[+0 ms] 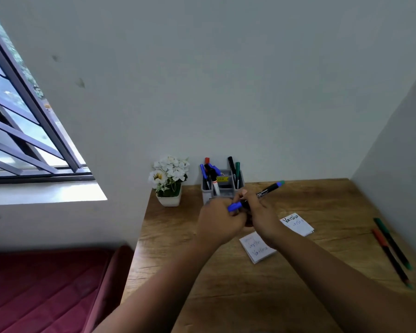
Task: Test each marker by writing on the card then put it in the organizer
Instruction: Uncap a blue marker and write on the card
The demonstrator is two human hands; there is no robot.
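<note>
Both hands meet above the wooden desk (pixel 226 284), just in front of the grey organizer (pixel 222 188). My left hand (pixel 220 221) pinches the blue cap (pixel 234 206) of a marker. My right hand (pixel 262 217) grips that marker's black barrel (pixel 268 189), whose blue-green end points up and to the right. Whether the cap is on or off the tip is hidden by my fingers. Several markers stand in the organizer. Two white cards with writing lie on the desk, one (pixel 258 247) under my right wrist and one (pixel 297 224) further right.
A red marker (pixel 389 257) and a green marker (pixel 393 243) lie side by side near the desk's right edge. A white flower pot (pixel 169 181) stands left of the organizer. Walls close the back and right. A dark red mattress (pixel 46 292) lies below the desk's left edge.
</note>
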